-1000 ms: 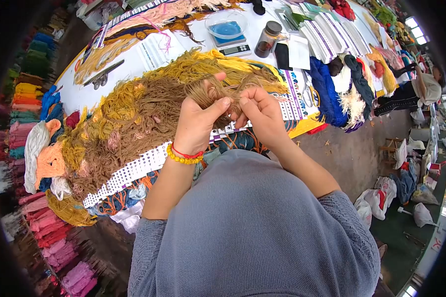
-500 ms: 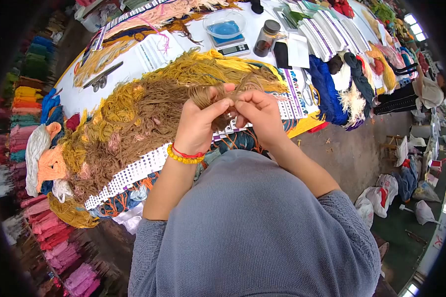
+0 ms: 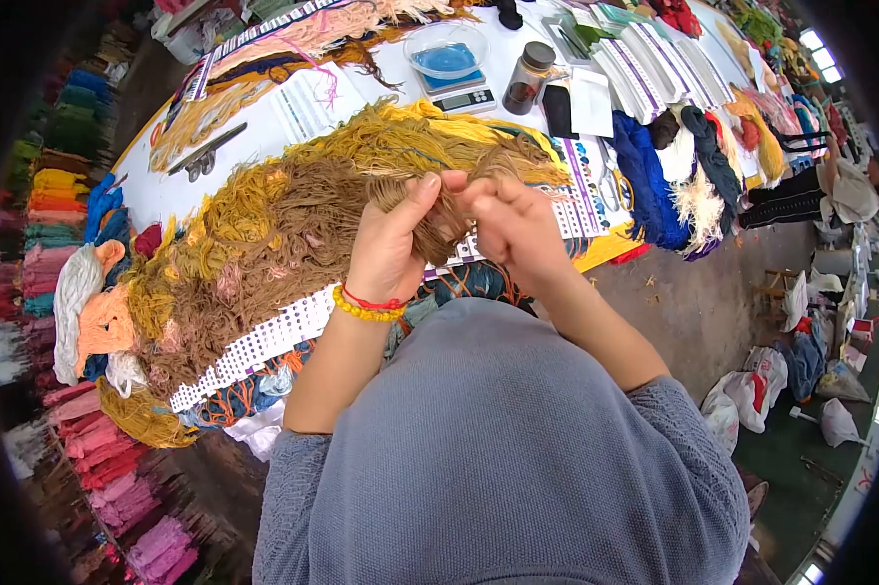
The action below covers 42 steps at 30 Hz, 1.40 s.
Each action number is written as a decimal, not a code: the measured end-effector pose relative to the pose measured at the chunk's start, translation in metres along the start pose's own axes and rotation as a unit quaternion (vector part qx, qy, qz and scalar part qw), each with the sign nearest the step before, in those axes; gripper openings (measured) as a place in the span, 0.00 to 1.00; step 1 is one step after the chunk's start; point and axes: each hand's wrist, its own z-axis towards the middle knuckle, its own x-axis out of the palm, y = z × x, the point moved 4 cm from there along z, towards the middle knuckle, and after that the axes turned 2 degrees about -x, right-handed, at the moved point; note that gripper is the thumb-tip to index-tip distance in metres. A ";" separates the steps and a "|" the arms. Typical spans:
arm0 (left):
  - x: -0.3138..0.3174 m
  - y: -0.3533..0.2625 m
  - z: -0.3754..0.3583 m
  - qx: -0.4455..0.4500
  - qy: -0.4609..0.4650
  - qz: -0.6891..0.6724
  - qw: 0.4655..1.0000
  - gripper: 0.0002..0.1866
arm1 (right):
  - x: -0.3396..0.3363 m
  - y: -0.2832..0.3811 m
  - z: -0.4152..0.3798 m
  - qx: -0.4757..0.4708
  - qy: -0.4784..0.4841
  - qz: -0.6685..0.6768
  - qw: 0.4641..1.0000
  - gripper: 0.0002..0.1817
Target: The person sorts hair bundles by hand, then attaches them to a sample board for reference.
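My left hand [image 3: 393,234], with a red and yellow bracelet at its wrist, is closed on a bundle of light brown yarn [image 3: 438,234] that hangs below the fingers. Close beside it, my right hand [image 3: 517,224] pinches part of the same yarn, its fingertips near the left thumb and forefinger. Whatever thin strand lies between the fingertips is too small to make out. Under and behind both hands spreads a wide heap of brown and mustard yarn [image 3: 308,210] on the table.
A digital scale [image 3: 464,100] holding a clear bowl stands beyond the yarn, beside a dark jar [image 3: 529,78]. Black scissors [image 3: 206,151] lie at the left. Blue skeins [image 3: 651,180] hang over the right edge. Another person [image 3: 815,195] is at the far right.
My right hand has turned, its fingers curling in more tightly. The left thumb has risen, and the brown yarn between my hands has shifted.
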 end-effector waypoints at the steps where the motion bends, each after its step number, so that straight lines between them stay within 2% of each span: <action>1: 0.002 -0.001 -0.001 0.009 -0.009 0.016 1.000 0.12 | 0.005 0.001 -0.001 -0.028 -0.016 -0.075 0.997 0.10; 2: 0.004 -0.001 -0.002 0.018 -0.018 0.031 0.999 0.13 | 0.008 0.002 -0.001 -0.056 -0.032 -0.150 0.987 0.10; 4: 0.004 0.000 -0.001 0.035 -0.014 0.059 0.998 0.12 | 0.003 -0.006 0.003 -0.061 -0.044 -0.173 0.982 0.08; 6: 0.003 0.000 0.000 0.053 -0.012 0.087 0.995 0.12 | -0.003 -0.012 0.006 -0.118 -0.051 -0.247 0.960 0.04; 9: -0.001 0.003 0.002 0.065 -0.020 0.092 0.993 0.11 | 0.005 -0.002 0.001 -0.065 -0.066 -0.224 0.970 0.04; 11: -0.005 0.003 0.003 0.111 -0.066 0.108 0.986 0.11 | 0.003 -0.004 0.001 -0.058 -0.068 -0.217 0.972 0.03; 15: -0.003 0.000 0.002 0.093 -0.055 0.086 0.990 0.11 | 0.004 -0.004 0.000 -0.031 -0.079 -0.184 0.979 0.03; 17: -0.001 0.000 0.002 0.065 -0.055 0.059 0.995 0.11 | 0.001 -0.003 0.000 -0.033 -0.067 -0.172 0.982 0.03; 21: 0.001 0.000 -0.001 0.076 -0.024 0.049 0.996 0.09 | 0.000 -0.003 0.001 -0.055 -0.067 -0.160 0.983 0.04; 23: 0.000 0.001 -0.001 0.112 0.017 0.135 0.984 0.07 | -0.003 -0.003 0.001 -0.056 -0.061 -0.163 0.983 0.04; 27: -0.001 0.002 -0.001 0.103 0.017 0.110 0.988 0.05 | -0.003 -0.002 0.000 -0.042 -0.042 -0.145 0.988 0.04; 29: -0.001 0.002 -0.001 0.059 -0.007 0.053 0.997 0.05 | -0.003 -0.001 0.000 -0.037 -0.037 -0.151 0.987 0.04; 33: -0.002 0.003 -0.001 0.047 -0.010 0.060 0.997 0.05 | -0.002 -0.001 0.001 -0.041 -0.044 -0.165 0.984 0.02; 38: -0.001 0.005 -0.004 0.135 -0.009 0.160 0.978 0.06 | -0.005 -0.003 0.000 -0.051 -0.054 -0.183 0.980 0.02; 42: -0.003 0.005 -0.004 0.119 -0.006 0.150 0.982 0.05 | -0.002 -0.002 -0.001 -0.053 -0.061 -0.186 0.979 0.02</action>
